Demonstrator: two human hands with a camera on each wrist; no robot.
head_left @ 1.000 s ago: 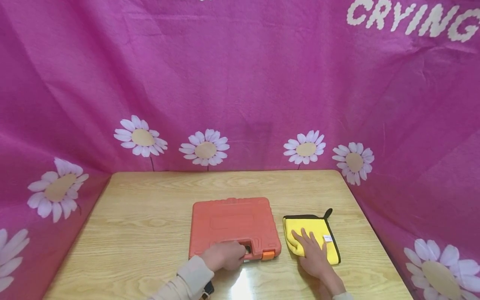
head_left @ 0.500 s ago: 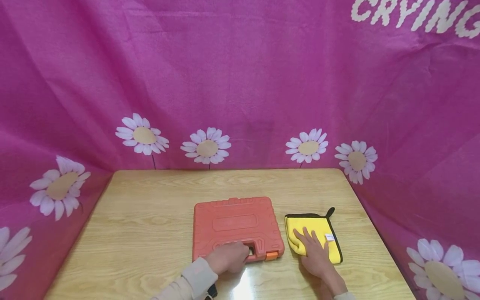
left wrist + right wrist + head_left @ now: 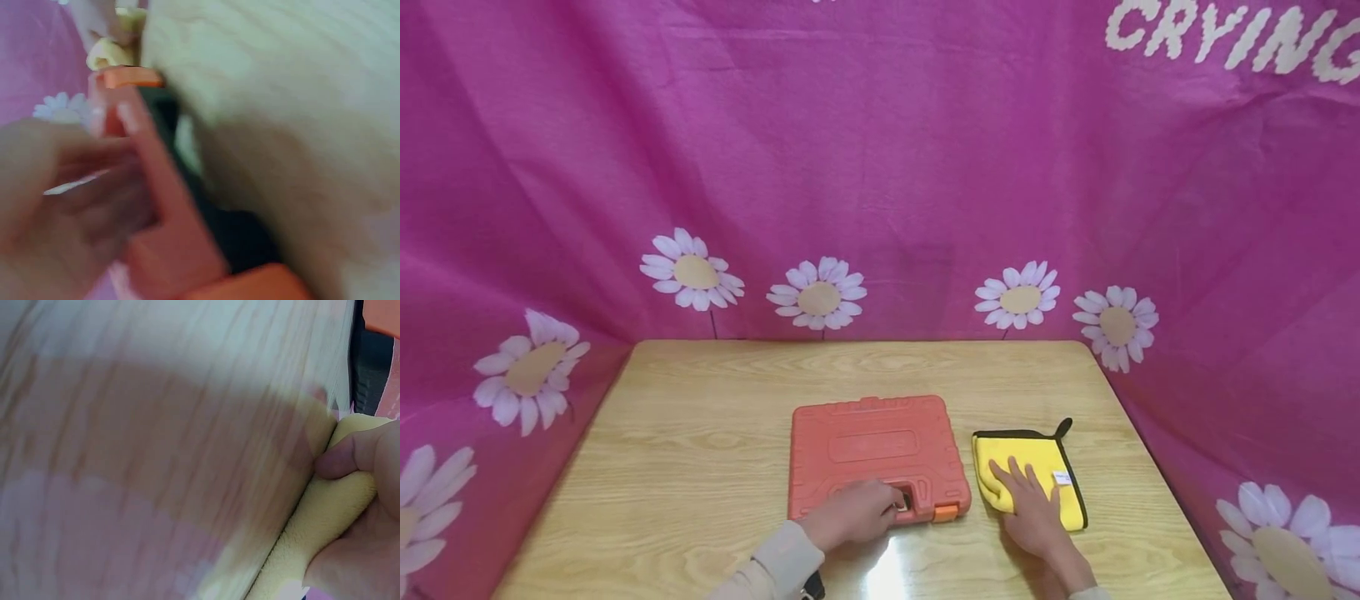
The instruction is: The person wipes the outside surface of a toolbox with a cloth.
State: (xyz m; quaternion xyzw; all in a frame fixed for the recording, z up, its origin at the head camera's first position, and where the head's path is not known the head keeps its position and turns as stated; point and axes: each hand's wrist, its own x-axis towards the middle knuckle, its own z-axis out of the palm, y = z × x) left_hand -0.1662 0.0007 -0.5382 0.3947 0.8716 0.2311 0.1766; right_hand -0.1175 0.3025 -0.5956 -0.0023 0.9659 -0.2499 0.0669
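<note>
Two hands work at the near edge of a wooden table [image 3: 700,433], seen from the head camera. Left hand [image 3: 853,515] curls its fingers around the handle at the near side of one closed orange plastic case [image 3: 874,442], which lies flat near the middle of the table. Right hand [image 3: 1028,508] lies flat with fingers spread on one yellow cloth [image 3: 1037,467], pressing its near left corner. That cloth has a black edge and a small loop at its far corner, and it sits just to the right of the case, not touching it. One bright orange latch [image 3: 945,512] shows on the case's near right edge. Behind the table hangs a pink curtain [image 3: 880,167] printed with white daisies, four of them in a row along the table's far edge, and white letters at the top right.

From the left wrist camera, the picture is blurred. Left hand [image 3: 56,206] has its fingers wrapped on the orange case [image 3: 169,231], with the latch [image 3: 128,78] and a bit of yellow cloth [image 3: 106,53] beyond it.

From the right wrist camera, the right hand [image 3: 369,506] presses its thumb and palm into the yellow cloth [image 3: 312,537], which lies on the table [image 3: 156,425].
</note>
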